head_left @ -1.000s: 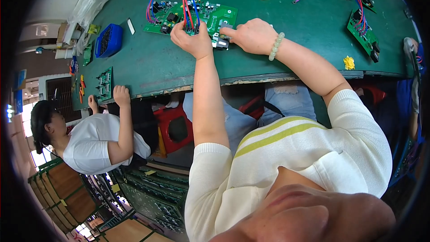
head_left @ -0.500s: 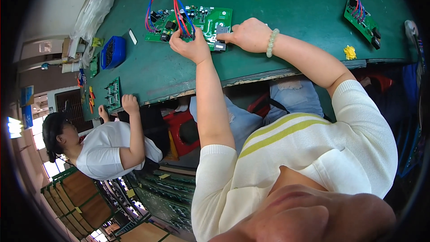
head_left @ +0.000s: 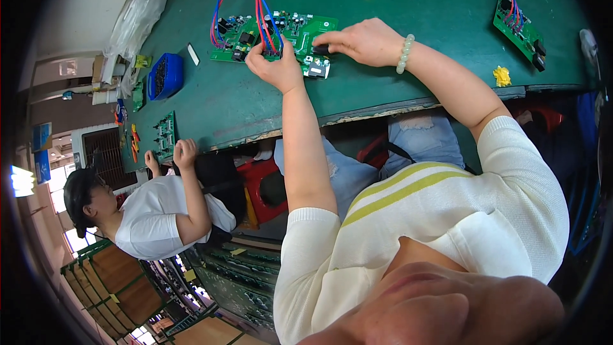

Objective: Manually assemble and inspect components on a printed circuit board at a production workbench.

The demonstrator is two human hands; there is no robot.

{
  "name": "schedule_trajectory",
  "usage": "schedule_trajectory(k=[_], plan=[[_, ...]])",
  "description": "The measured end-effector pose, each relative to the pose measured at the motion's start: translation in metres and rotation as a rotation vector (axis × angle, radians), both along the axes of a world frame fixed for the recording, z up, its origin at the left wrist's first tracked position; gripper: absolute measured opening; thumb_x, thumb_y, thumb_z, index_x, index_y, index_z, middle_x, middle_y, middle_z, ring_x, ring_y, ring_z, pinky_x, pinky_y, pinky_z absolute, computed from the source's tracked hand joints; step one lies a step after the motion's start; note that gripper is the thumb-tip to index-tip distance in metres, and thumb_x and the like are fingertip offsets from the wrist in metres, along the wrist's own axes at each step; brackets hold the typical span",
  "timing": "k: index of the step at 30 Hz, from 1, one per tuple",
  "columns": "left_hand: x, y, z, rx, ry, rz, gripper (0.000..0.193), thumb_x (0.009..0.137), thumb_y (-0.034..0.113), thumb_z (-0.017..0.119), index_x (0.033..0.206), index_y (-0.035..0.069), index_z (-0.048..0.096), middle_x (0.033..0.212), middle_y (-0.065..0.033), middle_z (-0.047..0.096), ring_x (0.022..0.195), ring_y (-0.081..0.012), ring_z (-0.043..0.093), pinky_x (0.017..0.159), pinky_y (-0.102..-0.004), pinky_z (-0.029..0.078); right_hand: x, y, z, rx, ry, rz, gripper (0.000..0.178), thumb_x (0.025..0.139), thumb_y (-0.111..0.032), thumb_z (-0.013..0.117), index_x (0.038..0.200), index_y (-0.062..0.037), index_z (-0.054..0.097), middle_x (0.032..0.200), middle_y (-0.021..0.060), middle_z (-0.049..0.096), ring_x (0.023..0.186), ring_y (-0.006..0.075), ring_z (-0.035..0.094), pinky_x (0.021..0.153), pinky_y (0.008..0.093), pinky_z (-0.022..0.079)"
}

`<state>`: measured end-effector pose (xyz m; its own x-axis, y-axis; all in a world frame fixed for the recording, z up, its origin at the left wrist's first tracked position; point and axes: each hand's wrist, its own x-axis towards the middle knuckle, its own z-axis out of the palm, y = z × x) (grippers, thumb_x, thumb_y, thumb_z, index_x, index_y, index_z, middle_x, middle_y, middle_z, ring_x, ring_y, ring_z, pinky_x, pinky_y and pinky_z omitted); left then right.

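A green circuit board (head_left: pixel 325 24) lies on the bench in front of me, with upright red wires (head_left: pixel 258 6) and blue wires (head_left: pixel 219 9) rising from it. My left hand (head_left: pixel 276 71) is closed on the board's near edge, thumb and finger at the foot of the wires. My right hand (head_left: pixel 367 42) pinches a small black block-shaped part (head_left: pixel 320 49) over the board's right side. Whether that part touches the board I cannot tell. Close by, a grey-and-black square component (head_left: pixel 318 71) sits at the board's near right corner.
Other wired boards (head_left: pixel 518 35) lie at the far right. Yellow crumpled lumps (head_left: pixel 502 76) rest on the green bench (head_left: pixel 408 25). To the left are a blue tub (head_left: pixel 165 76) of small dark parts and a white strip (head_left: pixel 193 54). A co-worker (head_left: pixel 159 211) sits left, hands at another board (head_left: pixel 165 134).
My right hand has shifted slightly right, and the part under its fingers now shows a black side instead of grey. My left hand stays at the wires. The whole view has shifted a little.
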<state>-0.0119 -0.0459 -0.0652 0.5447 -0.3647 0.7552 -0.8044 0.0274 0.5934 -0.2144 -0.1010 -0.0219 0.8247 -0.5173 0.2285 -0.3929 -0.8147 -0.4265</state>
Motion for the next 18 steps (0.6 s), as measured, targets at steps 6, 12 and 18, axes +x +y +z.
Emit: schedule_trajectory(k=[6,12,18], plan=[[-0.003,-0.002,0.0,-0.014,-0.056,0.014,0.037,0.066,0.012,0.077,0.091,0.0,0.052,0.093,-0.0117,0.052,0.093,-0.0296,0.049,0.08,-0.0409,0.041,0.006,0.018,0.007,-0.072,0.23,0.063,0.026,0.091,-0.032,0.048,0.117,-0.0283,0.054,0.075,0.0067,0.067,0.069,0.0254,0.066,0.056,0.0386,0.049],[-0.003,0.0,0.001,-0.067,-0.095,0.044,0.037,0.066,0.01,0.077,0.092,0.0,0.053,0.094,-0.0119,0.053,0.094,-0.0301,0.049,0.081,-0.0413,0.041,0.016,0.028,0.006,-0.096,0.272,0.032,0.024,0.092,-0.029,0.049,0.114,-0.022,0.053,0.069,0.0097,0.065,0.064,0.0274,0.065,0.053,0.0406,0.048],[-0.002,0.001,0.0,-0.055,-0.098,0.039,0.038,0.063,0.009,0.077,0.091,-0.001,0.053,0.094,-0.0136,0.053,0.095,-0.0312,0.049,0.082,-0.0434,0.04,0.021,0.034,0.007,-0.054,0.294,-0.01,0.025,0.092,-0.028,0.048,0.115,-0.0207,0.053,0.07,0.0103,0.065,0.064,0.0278,0.065,0.054,0.0405,0.049]])
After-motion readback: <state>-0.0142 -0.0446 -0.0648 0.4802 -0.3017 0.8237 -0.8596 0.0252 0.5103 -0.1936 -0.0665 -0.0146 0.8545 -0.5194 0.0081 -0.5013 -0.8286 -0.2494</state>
